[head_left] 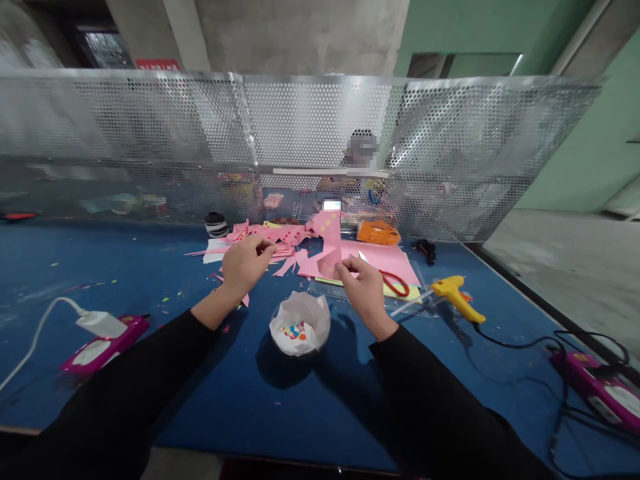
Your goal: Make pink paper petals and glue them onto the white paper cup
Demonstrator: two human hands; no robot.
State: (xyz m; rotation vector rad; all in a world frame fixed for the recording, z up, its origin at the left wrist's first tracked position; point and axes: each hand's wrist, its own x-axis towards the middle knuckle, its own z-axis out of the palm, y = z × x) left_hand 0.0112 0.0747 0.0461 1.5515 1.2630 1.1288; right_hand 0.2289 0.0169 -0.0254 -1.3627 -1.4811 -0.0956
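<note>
My left hand (246,263) hovers over the table left of the bowl. Its thumb and fingers are pinched together, and whatever is between them is too small to make out. On the right, my right hand (366,288) is closed in a similar pinch. Its fingertips overlap the edge of a pink paper with yellow dots (327,233); I cannot tell whether they grip it. Between and below both hands stands a bowl lined with white paper (315,310), holding small colourful paper bits (295,331). Red-handled scissors (397,283) lie on pink sheets (383,257) beside my right hand.
A yellow glue gun (457,297) with a trailing cord lies at right. Purple power strips (103,350) sit on both sides. Cut pink scraps (270,233), a striped thread ball (216,225) and an orange bundle (379,232) lie before a perforated metal screen (310,120). A person sits behind it.
</note>
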